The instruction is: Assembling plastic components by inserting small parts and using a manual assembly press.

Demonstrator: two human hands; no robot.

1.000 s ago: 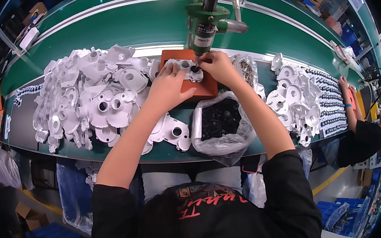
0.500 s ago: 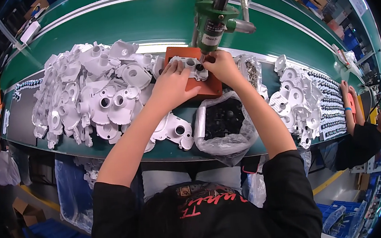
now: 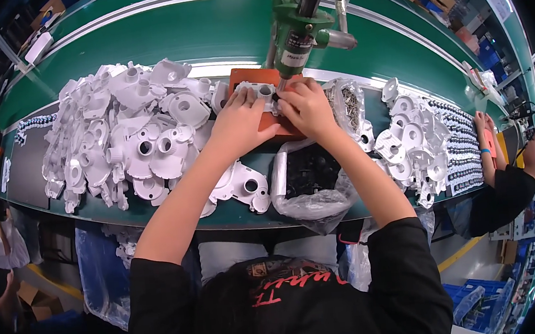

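Observation:
A white plastic housing (image 3: 265, 92) with round tubes lies on an orange block (image 3: 242, 76), beneath the green press (image 3: 295, 32). My left hand (image 3: 239, 124) grips the housing's left side, fingers over its top and thumb spread toward the near side. At the housing's right end, just under the press tip, my right hand (image 3: 307, 108) has thumb and fingers drawn together. Whatever lies between those fingertips is hidden. Close in front of the block sits a clear plastic bag (image 3: 338, 202) with small black parts (image 3: 307, 173) inside.
Loose white housings (image 3: 94, 135) form a large heap at left; a smaller heap of white parts (image 3: 409, 134) lies right. A bag of metal pieces (image 3: 353, 104) stands beside my right hand. Rows of dark-and-white parts (image 3: 461, 142) reach toward a co-worker (image 3: 507, 176).
My right hand has shifted slightly left and down, its fingers drawing in around the housing's right end. My left hand stays on the housing.

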